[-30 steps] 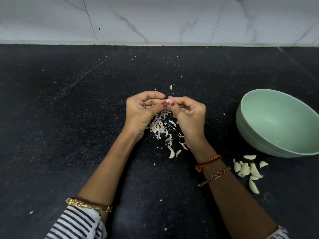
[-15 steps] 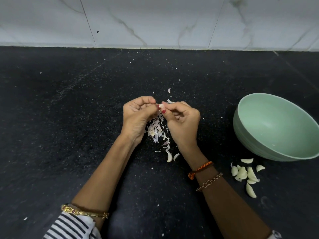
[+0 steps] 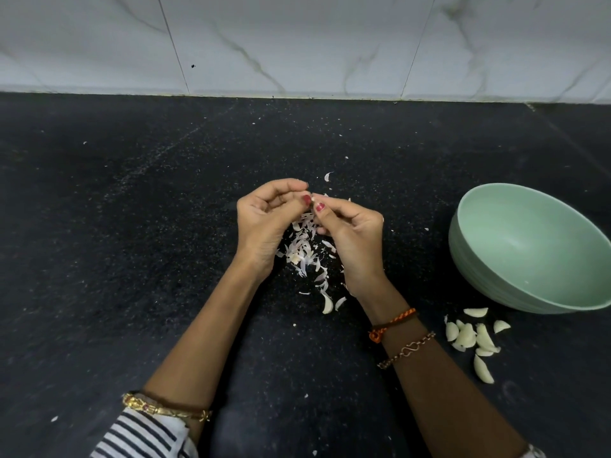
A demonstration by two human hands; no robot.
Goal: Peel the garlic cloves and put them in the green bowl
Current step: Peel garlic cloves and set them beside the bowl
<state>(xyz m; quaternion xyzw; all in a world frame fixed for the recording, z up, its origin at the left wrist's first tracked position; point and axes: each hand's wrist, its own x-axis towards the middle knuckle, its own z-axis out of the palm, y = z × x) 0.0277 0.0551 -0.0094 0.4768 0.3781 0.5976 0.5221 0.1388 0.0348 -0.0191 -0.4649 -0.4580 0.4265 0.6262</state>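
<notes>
White garlic clove [image 3: 312,202] pinched between curled fingers of left hand [image 3: 264,223], right hand [image 3: 352,236].

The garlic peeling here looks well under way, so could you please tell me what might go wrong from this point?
1. Both hands, left hand and right hand, pinch one small clove above the skins; if it slips, it could land among them and be hard to spot.
2. The cloves beside the green bowl lie close to the right forearm, which might scatter them.
3. The bowl appears empty, so those cloves may be forgotten.
</notes>
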